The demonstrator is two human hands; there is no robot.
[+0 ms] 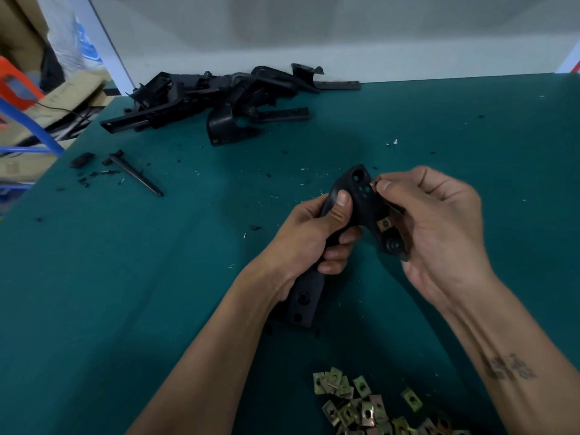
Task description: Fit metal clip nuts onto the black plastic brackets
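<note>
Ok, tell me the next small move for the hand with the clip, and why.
Probably push the clip nut fully onto the bracket edge. The right hand pinches it right at the upper arm beside the holes, while the left hand grips the bracket steady. One fitted clip already sits lower down, so this one looks next.

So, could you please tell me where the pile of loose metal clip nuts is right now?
In the head view, the pile of clip nuts lies on the green table at the bottom edge, between the forearms, nearer the person than the held bracket.
</note>
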